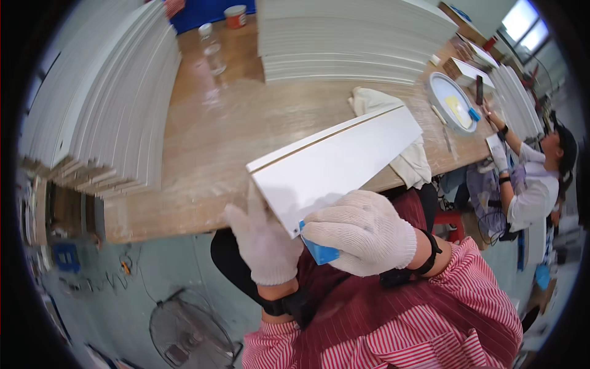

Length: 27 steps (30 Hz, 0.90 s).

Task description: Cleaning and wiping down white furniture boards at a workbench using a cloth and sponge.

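Note:
A long white board point(344, 163) with a brown groove along its far edge lies slantwise on the wooden table, its near left end jutting past the table's edge. My right hand point(362, 234), in a white knit glove, is closed round a flat blue plastic scraper point(318, 247) at the board's near left corner. A small dark spot shows on the board beside the scraper. My left hand point(264, 240), also gloved, is by the board's left end with its fingers stretched and apart; whether they touch the board I cannot tell. Under the board's right part lies a cream cloth point(410, 166).
Tall stacks of white boards stand at the left point(117, 104) and far side point(344, 43). A clear bottle point(213, 52) and a small tub point(235, 17) are between them. A round white lid point(439, 92) carries yellow paste and a blue scraper. Another person point(534, 178) works at right. A floor fan point(190, 332) stands lower left.

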{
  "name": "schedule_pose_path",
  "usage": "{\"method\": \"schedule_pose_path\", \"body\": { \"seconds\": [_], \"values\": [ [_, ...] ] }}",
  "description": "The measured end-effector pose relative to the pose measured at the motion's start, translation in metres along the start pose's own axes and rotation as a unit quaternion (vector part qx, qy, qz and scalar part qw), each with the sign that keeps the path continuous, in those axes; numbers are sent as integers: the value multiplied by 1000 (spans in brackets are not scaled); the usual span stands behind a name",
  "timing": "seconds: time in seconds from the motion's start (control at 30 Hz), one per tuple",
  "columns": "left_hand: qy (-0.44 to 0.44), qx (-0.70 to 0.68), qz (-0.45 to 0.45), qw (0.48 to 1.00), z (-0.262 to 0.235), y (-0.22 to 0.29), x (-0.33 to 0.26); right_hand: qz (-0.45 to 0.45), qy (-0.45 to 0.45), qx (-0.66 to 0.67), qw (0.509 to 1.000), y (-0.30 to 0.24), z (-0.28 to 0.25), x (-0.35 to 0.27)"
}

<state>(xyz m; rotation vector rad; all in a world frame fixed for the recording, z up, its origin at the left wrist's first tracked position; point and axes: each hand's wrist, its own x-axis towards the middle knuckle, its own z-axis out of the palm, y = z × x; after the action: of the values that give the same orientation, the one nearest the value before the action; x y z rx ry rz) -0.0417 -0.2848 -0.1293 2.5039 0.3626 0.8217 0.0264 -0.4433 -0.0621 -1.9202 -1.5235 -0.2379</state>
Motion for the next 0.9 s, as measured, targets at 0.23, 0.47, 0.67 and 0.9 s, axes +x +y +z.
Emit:
{"method": "schedule_pose_path", "body": {
  "seconds": [0.23,0.47,0.67,0.9],
  "values": [
    [-37,-40,-21,998,19,-26,-3,168,-3,134,977,23,-3,-26],
    [-54,-536,-379,753,58,-57,-10,327,59,489,806,60,70,-27],
    [-72,-552,-440,705,70,-90,-24,461,73,688,555,117,65,-49],
    [-144,-519,-414,734,61,-57,-6,357,422,681,481,229,-21,-131]
  ]
}}
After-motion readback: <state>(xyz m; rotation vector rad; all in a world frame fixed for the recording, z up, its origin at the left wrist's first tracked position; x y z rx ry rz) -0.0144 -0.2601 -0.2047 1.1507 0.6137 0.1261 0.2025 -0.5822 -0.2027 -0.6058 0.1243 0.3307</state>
